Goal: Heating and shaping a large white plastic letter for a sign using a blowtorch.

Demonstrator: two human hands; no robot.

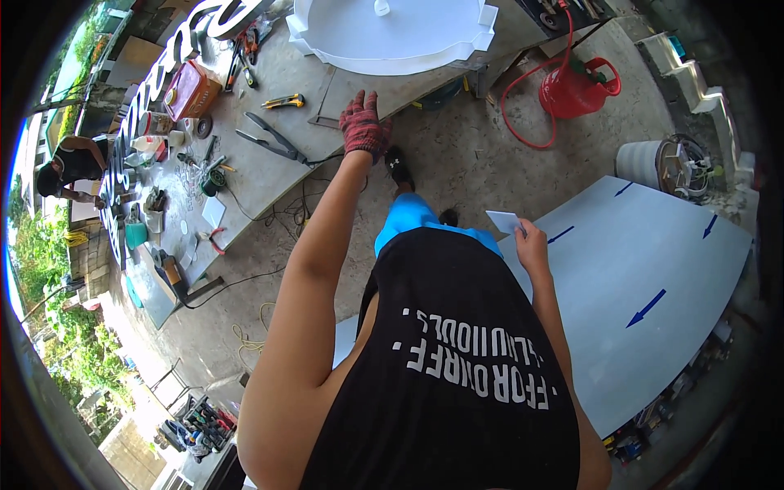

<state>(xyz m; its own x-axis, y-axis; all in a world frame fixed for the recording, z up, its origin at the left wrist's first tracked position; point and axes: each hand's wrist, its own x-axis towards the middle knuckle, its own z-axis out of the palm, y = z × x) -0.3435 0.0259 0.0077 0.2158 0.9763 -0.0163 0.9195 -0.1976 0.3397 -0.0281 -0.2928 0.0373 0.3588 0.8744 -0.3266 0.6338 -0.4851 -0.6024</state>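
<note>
My left hand (364, 126), in a red and black knitted glove, reaches to the near edge of the grey worktable (298, 77). Its fingers are stretched out and hold nothing. A thin metal frame piece (323, 122) lies beside it. Just beyond the fingers stands a large round white piece (392, 37) with a raised, notched rim. My bare right hand (532, 245), low at my right side, pinches a small flat white sheet (503, 221). Left of the glove lie a yellow utility knife (283, 101) and a black corded tool with two long arms (273, 140), like a hair straightener.
A red gas cylinder (576, 87) with a red hose stands on the floor ahead right. Right of me is a big pale sheet (653, 278) with blue arrows. Cables (302, 204) trail below the table. Another person (72, 167) is at the far left, by white cut-out letters (155, 77).
</note>
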